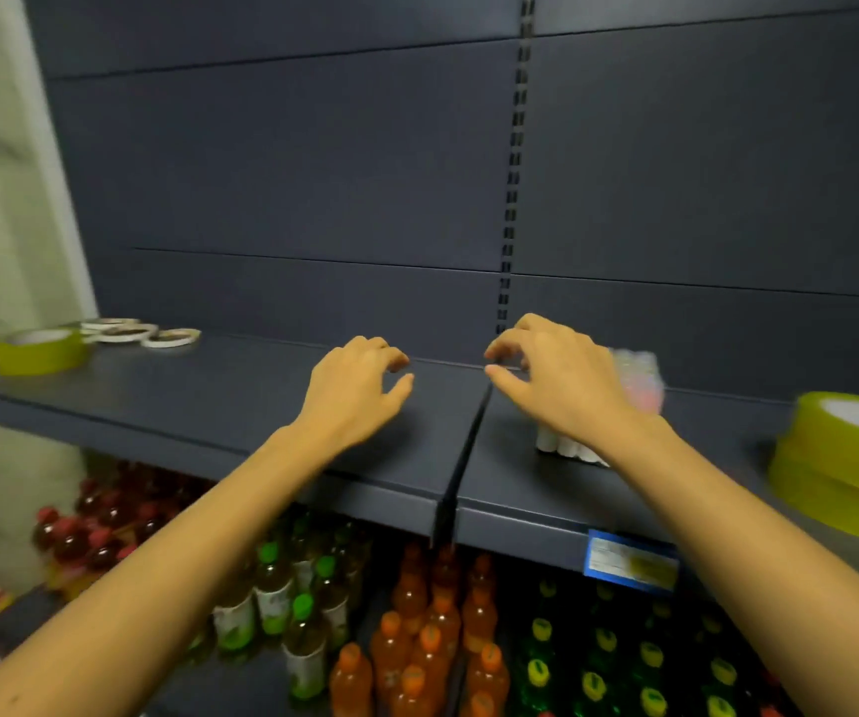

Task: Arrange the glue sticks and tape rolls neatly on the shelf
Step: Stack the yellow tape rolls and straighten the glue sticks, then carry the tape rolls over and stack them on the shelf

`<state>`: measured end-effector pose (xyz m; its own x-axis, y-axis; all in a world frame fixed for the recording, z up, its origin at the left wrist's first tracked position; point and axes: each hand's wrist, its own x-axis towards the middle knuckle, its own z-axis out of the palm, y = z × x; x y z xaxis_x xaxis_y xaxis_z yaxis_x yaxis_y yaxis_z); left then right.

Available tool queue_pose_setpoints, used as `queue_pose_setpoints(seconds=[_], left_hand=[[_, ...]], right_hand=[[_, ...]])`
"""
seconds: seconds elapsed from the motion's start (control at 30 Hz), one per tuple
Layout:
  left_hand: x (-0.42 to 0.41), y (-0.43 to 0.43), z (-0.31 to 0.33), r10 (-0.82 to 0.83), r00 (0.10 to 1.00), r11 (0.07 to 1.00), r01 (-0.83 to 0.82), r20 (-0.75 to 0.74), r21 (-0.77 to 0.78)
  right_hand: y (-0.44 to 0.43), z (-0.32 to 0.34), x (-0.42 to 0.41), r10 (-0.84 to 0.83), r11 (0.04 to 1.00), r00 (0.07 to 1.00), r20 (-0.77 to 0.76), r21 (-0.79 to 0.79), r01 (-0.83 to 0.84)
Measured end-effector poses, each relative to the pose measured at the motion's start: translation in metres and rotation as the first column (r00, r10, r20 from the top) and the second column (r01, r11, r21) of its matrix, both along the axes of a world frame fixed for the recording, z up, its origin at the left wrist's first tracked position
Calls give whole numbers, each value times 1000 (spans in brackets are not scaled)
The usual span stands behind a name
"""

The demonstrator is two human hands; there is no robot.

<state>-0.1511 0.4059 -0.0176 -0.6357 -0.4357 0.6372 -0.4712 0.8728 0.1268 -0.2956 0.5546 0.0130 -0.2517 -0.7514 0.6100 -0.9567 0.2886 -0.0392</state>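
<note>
The wrapped bundle of glue sticks (637,382) lies on the shelf (210,390) just right of the seam, partly hidden by my right wrist. The tape is split, with a green roll (37,350) and some flat rolls (125,332) at the far left and a stack of green rolls (843,460) at the far right. My left hand (357,388) and right hand (556,382) hover mid-shelf, fingers loosely curled and gripping nothing, so I judge most of the grouping and lining up is not yet done.
</note>
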Motion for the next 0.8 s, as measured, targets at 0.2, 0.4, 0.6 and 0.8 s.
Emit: queue_pose_setpoints(seconds=[0.2,0.4,0.6,0.8], left_hand=[[96,-45,-7,218,975,976,-219,37,18],[188,-94,-12,364,930,930,-366,56,34],[280,-160,-7,430,896,900,-435,110,24],[347,-226,-9,437,894,897,-441,101,20]], right_hand=[[-81,-11,63,210,973,977,43,86,-213],[-156,-18,127,281,946,956,87,146,-291],[-241,-16,198,282,940,948,148,154,-303],[-316,-22,261,248,941,943,222,175,-289]])
